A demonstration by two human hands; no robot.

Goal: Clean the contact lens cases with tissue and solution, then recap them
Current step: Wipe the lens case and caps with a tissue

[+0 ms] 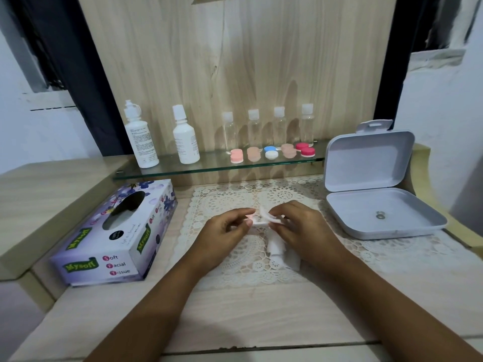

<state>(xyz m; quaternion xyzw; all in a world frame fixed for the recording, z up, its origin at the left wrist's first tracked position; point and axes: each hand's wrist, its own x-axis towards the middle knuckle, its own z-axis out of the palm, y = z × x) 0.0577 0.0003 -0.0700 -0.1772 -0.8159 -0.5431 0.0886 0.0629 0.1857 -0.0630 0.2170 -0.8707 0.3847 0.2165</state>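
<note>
Left hand [230, 227]: fingers curled, thumb and forefinger pinching the left end of a white contact lens case [262, 222]. Right hand [300, 227]: fingers curled, pinching the case's right end together with a tissue [283, 256], whose bulk trails down under the palm onto the lace mat [230, 197]. Both hands are occupied; neither is spread wide.

The case lies directly between the two hands, its long axis running left to right across my view, held just above the mat. Each hand has one end, so neither is nearer. A pinkish spot shows at the left fingertips; I cannot tell whether it is a cap or a well. I judge the step in hand to be wiping this case.

Surroundings: a tissue box [115, 231] sits left of the mat, near the left forearm. An open grey box [407, 220] sits to the right, with a small metal ring [379, 215] in its tray. Behind, the glass shelf [209, 169] carries two white solution bottles [184, 137], four clear bottles [254, 129] and, in front of these, a row of lens cases [270, 152] in pink, peach, blue-and-white and red. The solution lies forward and left. In my judgement the reach to it looks unobstructed, and the left hand is nearer.
</note>
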